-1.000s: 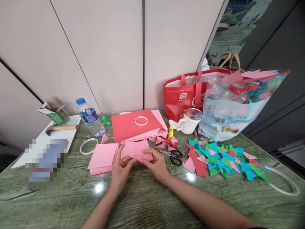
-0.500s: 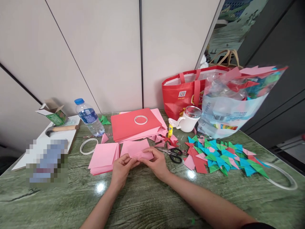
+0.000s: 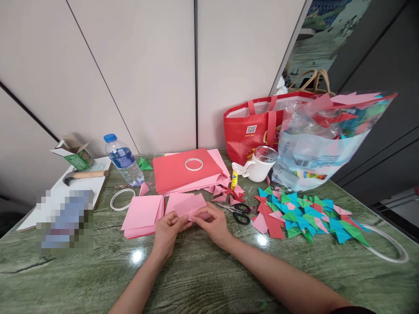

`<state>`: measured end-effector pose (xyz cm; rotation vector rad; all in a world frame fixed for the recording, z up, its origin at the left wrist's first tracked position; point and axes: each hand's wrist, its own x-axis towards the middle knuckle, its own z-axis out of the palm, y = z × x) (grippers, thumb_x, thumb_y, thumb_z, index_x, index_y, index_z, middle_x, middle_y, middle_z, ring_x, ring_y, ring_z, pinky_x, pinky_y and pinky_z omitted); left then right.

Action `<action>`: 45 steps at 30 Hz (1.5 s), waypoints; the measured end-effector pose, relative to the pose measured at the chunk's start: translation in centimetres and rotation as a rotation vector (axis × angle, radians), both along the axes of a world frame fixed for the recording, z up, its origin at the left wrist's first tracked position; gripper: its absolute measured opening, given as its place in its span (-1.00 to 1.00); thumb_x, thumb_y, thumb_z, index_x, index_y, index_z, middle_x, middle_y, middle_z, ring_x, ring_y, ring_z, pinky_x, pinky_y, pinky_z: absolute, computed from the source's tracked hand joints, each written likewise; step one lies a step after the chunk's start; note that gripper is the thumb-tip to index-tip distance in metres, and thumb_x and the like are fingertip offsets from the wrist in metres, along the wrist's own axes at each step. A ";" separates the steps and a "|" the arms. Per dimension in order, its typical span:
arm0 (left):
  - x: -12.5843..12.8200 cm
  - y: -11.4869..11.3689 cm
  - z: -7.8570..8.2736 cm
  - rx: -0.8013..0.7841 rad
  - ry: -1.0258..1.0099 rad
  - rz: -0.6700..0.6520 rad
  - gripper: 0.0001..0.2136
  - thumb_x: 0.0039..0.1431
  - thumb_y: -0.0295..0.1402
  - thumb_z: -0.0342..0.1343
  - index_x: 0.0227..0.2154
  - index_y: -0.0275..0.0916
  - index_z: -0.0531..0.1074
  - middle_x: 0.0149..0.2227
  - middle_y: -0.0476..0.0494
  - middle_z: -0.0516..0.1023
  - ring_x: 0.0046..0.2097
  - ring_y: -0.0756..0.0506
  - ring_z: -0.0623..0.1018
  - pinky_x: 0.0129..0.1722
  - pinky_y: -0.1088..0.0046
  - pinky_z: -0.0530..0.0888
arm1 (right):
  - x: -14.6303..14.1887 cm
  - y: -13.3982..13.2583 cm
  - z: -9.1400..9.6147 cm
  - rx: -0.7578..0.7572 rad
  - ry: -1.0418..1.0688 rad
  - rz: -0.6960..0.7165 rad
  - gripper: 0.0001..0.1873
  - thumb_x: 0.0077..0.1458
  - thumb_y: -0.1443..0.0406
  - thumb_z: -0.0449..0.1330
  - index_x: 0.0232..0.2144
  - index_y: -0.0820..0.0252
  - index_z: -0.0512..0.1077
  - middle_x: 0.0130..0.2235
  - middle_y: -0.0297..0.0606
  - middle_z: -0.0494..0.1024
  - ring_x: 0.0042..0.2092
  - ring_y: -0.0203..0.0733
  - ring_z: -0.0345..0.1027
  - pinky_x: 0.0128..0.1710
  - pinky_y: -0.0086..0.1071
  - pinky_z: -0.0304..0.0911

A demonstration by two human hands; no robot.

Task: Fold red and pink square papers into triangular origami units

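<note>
Between my two hands is a sheet of pink paper (image 3: 190,204), pinched along its near edge. My left hand (image 3: 168,229) closes thumb and fingers on its near left part. On the right, my right hand (image 3: 211,224) grips it with the thumb near the middle and fingers at the side; the exact fold under the fingertips is hidden. A pile of pink paper squares (image 3: 144,213) lies just left of my left hand. Black-handled scissors (image 3: 240,213) rest to the right of my right hand, beside small folded pink and red paper pieces (image 3: 225,192).
Behind are red and pink sheets (image 3: 183,172) with a tape roll (image 3: 194,164) on top. A water bottle (image 3: 124,161) and hammer (image 3: 87,174) stand left. Right are a white mug (image 3: 260,168), a glue stick (image 3: 234,179), folded coloured pieces (image 3: 304,213), a plastic bag (image 3: 321,152) and red bag (image 3: 242,135).
The pink sheet's far part has tilted and shifted in my fingers, showing more pink paper behind it. My hands stay in nearly the same place.
</note>
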<state>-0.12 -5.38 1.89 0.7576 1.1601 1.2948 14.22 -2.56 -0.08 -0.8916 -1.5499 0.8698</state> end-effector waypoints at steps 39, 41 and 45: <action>0.6 -0.2 -0.2 -0.036 -0.086 0.109 -0.67 -0.39 -0.35 0.38 -0.77 -0.29 0.27 -0.74 0.10 0.40 -0.54 -0.01 0.53 -0.27 0.36 0.55 | -0.8 0.2 -0.9 -0.197 0.134 0.091 -0.40 -0.20 0.42 0.22 -0.05 0.15 0.16 -0.15 -0.20 0.39 -0.22 -0.19 0.33 -0.35 -0.42 0.30; 0.5 -0.1 -0.2 -0.034 -0.070 0.113 -0.67 -0.40 -0.35 0.38 -0.77 -0.28 0.26 -0.75 0.09 0.40 -0.55 -0.03 0.53 -0.29 0.36 0.55 | -0.8 0.2 -0.8 -0.221 0.164 0.119 -0.40 -0.20 0.44 0.20 -0.06 0.14 0.15 -0.14 -0.21 0.38 -0.24 -0.21 0.33 -0.38 -0.44 0.30; 0.2 0.2 -0.2 -0.010 -0.040 0.139 -0.68 -0.39 -0.35 0.37 -0.76 -0.29 0.28 -0.70 0.06 0.45 -0.54 -0.04 0.54 -0.35 0.38 0.55 | -0.8 0.5 -1.3 -0.254 0.267 0.209 -0.44 -0.17 0.45 0.16 -0.07 0.09 0.15 -0.08 -0.22 0.34 -0.24 -0.26 0.33 -0.41 -0.48 0.31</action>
